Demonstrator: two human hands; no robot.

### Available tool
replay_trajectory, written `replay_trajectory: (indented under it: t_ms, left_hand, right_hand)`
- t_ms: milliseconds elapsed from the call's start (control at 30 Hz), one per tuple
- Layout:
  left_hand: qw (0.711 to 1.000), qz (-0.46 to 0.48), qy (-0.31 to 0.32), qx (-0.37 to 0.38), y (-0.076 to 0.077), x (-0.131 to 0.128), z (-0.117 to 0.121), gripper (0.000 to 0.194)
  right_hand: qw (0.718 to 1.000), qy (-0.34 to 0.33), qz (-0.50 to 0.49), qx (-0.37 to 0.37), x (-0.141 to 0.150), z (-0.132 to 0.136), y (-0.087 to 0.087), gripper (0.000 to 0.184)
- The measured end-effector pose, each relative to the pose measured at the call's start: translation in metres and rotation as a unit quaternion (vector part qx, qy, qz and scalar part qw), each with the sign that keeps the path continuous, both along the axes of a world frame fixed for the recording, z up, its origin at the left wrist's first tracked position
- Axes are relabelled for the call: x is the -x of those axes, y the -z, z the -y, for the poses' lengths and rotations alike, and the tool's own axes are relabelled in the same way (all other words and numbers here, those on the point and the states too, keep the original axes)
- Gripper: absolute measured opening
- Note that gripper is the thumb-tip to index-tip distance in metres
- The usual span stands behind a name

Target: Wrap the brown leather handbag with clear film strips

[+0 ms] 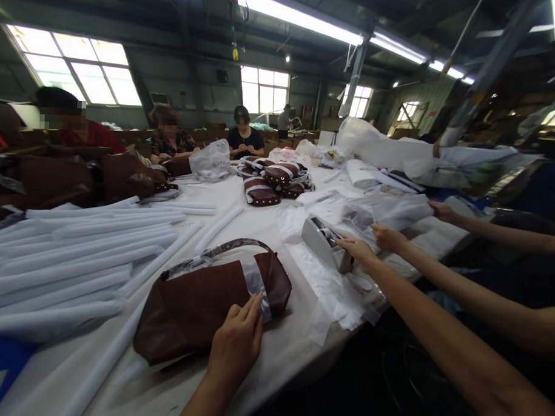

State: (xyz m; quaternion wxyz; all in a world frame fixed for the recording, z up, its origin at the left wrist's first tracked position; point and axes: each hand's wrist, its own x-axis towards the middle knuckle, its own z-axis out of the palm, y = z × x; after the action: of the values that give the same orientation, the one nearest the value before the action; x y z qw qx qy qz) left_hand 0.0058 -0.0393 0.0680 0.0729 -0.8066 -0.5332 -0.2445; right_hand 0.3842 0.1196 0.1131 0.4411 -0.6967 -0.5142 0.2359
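A brown handbag [196, 308] lies on its side before me, its handle [240, 246] wrapped in film. Around one end of it runs a clear plastic strip [255, 277]. My left hand [239, 334] has its fingers pressed together on that strip, holding it against the bag. Off to the right, my right hand [360, 253] reaches to a grey tape dispenser [324, 243]. Its fingers are closed at the dispenser's front end, apparently on the tape; the tape end itself is too small to make out clearly.
Beside my right arm a co-worker's hands [390, 239] hold a thin plastic bag [387, 209]. White rolled tubes [76, 249] cover the left of the table. Wrapped brown bags [278, 178] are piled farther back, with people seated behind. White sheets [320, 282] lie by the dispenser.
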Motion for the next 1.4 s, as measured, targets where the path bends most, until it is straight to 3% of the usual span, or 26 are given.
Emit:
replay_trajectory:
  t_ms: [167,300,467,567,700,867,1033,1100,1133,1233,1267,1333,1400]
  left_hand:
    - [1.0,0.001,0.001,0.012,0.001,0.001,0.001,0.045]
    - [1.0,0.007,0.004,0.009,0.002,0.001,-0.001,0.046]
    - [1.0,0.012,0.004,-0.006,0.0,0.0,-0.001,0.046]
    - [1.0,0.012,0.006,-0.011,0.0,0.0,0.0,0.045]
    - [1.0,0.005,0.007,-0.013,0.0,0.001,0.002,0.044]
    - [1.0,-0.006,0.0,-0.011,-0.001,0.0,0.002,0.044]
    - [1.0,0.001,0.001,-0.009,0.001,0.001,0.002,0.044]
    - [1.0,0.002,0.002,-0.008,0.001,0.001,0.003,0.043]
    - [1.0,0.002,0.002,-0.007,0.001,0.001,0.003,0.042]
    - [1.0,0.002,0.001,0.0,0.0,0.001,0.003,0.042]
    - [1.0,0.002,0.001,0.004,0.0,0.001,0.003,0.042]
    - [1.0,0.006,0.0,0.015,-0.002,0.001,0.003,0.043]
    - [1.0,0.011,-0.001,0.023,-0.003,0.001,0.003,0.043]
  right_hand:
    - [0.988,0.033,-0.133,-0.074,0.009,0.01,-0.011,0.043]
    - [0.969,0.041,-0.202,-0.136,0.005,0.043,-0.018,0.043]
    - [0.949,0.05,-0.308,-0.045,-0.007,0.089,0.003,0.047]
    - [0.964,0.041,-0.263,-0.003,-0.013,0.098,0.023,0.05]
    - [0.986,0.043,-0.159,-0.001,-0.02,0.087,0.038,0.054]
    - [0.999,0.049,0.002,-0.018,-0.038,0.074,0.032,0.037]
    - [0.987,0.013,0.161,-0.021,-0.061,0.093,0.013,0.015]
    - [0.959,-0.053,0.272,-0.051,-0.065,0.109,0.0,0.016]
    - [0.929,-0.104,0.347,-0.08,-0.065,0.117,-0.008,0.022]
    - [0.783,-0.253,0.535,-0.191,-0.053,0.138,-0.037,0.035]
    - [0.751,-0.283,0.554,-0.221,-0.044,0.142,-0.047,0.035]
    - [0.724,-0.331,0.547,-0.258,-0.021,0.145,-0.062,0.034]
    - [0.728,-0.379,0.505,-0.269,0.008,0.142,-0.071,0.032]
